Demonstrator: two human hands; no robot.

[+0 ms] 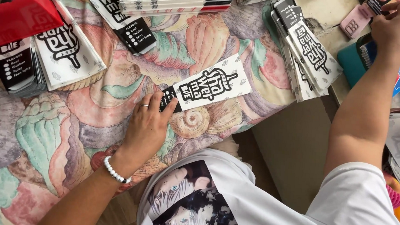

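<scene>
A flat paper sleeve (207, 87) is pinned at its black end by the spread left hand (147, 125). It appears light, thin and easily creased, best pinched by an edge. Far right of the sleeve, the right hand (395, 24) is closed on a small dark item (378, 5).

We press our left hand (147, 125) on a flat white-and-black paper sleeve (206, 87) lying mid-table (72, 119); stacks sit left (43, 56), behind (169, 1) and right (308, 54).

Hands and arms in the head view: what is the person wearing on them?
The left hand has a thin silver ring on one finger and a white bead bracelet at the wrist. The right hand shows no jewellery. Both forearms are uncovered below short white T-shirt sleeves.
</scene>
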